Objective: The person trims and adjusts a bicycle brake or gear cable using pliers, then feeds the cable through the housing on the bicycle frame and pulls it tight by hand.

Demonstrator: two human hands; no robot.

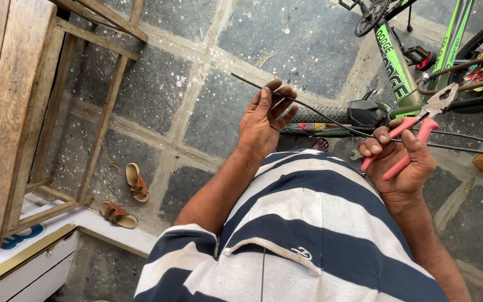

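A: Above the stone floor (208, 112), left hand (264, 120) pinches 1 thin black cable (314, 109), fingers closed on it near its free end.

B: Right hand (401, 159)?

A: Clamped on pink-handled pliers (420, 126), jaws apart, cable crossing the fingers. Judged step: positioning; next needs jaws aligned on cable.

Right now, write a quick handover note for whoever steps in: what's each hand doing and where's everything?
Left hand: fingers pinch a thin black cable near its free end, held up in the air.
Right hand: grips red-handled pliers, jaws pointing up and open, clear of the cable; the same hand steadies the cable.
The cable runs on rightward toward the green bicycle.
Done: cable in hand, showing no cut.
Left: pliers not yet on the cable.
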